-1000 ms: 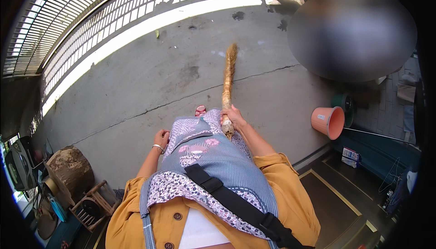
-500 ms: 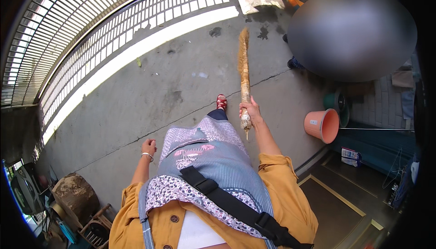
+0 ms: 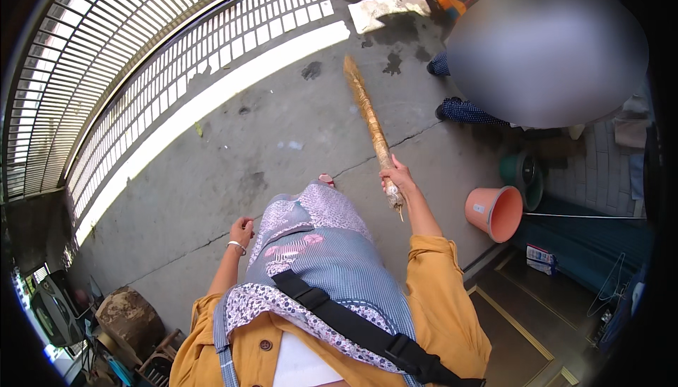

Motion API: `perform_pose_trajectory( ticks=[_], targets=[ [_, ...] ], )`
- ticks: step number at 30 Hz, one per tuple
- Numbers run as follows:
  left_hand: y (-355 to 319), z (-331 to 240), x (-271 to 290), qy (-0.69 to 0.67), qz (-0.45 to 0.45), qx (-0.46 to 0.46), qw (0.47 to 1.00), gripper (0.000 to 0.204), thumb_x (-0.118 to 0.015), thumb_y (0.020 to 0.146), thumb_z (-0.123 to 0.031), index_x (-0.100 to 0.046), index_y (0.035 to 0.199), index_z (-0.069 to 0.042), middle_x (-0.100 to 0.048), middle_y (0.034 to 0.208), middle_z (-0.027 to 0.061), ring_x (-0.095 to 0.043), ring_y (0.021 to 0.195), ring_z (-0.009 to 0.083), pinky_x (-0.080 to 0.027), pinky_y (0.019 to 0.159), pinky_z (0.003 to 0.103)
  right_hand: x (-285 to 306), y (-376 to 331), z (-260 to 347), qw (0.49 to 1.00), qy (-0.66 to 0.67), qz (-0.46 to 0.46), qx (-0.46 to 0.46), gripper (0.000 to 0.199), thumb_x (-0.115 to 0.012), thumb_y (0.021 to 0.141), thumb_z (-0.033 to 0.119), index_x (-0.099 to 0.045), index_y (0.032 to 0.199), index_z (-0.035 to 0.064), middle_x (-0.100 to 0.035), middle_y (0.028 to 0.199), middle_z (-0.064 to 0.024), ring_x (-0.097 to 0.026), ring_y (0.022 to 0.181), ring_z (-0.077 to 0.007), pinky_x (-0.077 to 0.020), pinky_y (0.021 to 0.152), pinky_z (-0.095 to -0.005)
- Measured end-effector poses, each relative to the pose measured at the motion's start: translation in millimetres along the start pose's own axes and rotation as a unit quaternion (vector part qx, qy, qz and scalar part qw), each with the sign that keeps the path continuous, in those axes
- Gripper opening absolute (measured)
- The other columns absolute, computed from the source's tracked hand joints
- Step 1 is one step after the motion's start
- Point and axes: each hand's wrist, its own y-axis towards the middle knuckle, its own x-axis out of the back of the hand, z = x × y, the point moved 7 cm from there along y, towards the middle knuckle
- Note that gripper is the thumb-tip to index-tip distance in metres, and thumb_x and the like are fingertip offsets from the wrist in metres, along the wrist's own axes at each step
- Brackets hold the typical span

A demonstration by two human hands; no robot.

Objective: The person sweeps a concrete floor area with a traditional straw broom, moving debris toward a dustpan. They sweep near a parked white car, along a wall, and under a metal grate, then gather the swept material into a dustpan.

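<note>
The broom (image 3: 369,118) has tilted leftward over cracked grey floor (image 3: 169,203) beside barred railings (image 3: 106,62).

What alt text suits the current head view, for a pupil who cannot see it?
A person's right hand grips a straw-coloured broom that points forward over a grey floor; the left hand, loosely curled, is beside a patterned apron. At right are a pink bucket and another person's dotted trousers.

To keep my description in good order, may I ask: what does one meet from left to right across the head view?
Brown stump-like block, left hand, reddish shoe, right hand holding the straw broom, peach bucket, white-and-blue package.
</note>
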Motion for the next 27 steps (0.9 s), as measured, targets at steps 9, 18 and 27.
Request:
perform_pose_trajectory(
  ticks=[9,18,27],
  targets=[
    [-10,-18,14,-0.066,-0.065,0.010,0.996,0.014,-0.051,0.083,-0.011,-0.057,0.090,-0.001,-0.054,0.066,0.0022,-0.050,0.050,0.0089,-0.043,0.047,0.023,39,117,56,0.992,0.102,-0.076,0.025,0.094,-0.056,0.065,-0.007,0.001,0.137,0.0150,-0.049,0.059,-0.0081,-0.050,0.042,-0.0173,-0.0441,0.035,-0.0338],
    [-14,97,34,0.063,-0.065,0.031,0.995,0.014,-0.057,0.079,-0.011,-0.061,0.087,0.000,-0.063,0.078,0.0068,-0.057,0.069,0.0120,-0.046,0.065,0.026,-123,132,38,0.995,-0.095,-0.022,0.006,0.093,-0.058,0.063,-0.006,-0.007,0.138,0.0119,-0.051,0.062,-0.0093,-0.049,0.042,-0.0172,-0.0438,0.036,-0.0321],
    [105,-57,78,-0.067,-0.069,-0.004,0.995,0.018,-0.050,0.084,-0.015,-0.055,0.094,-0.001,-0.054,0.068,0.0028,-0.051,0.053,0.0091,-0.046,0.049,0.023,-166,66,108,0.987,-0.032,0.157,0.009,0.088,-0.058,0.068,-0.007,-0.007,0.138,0.0121,-0.052,0.061,-0.0081,-0.051,0.043,-0.0155,-0.0449,0.037,-0.0300]
  ],
)
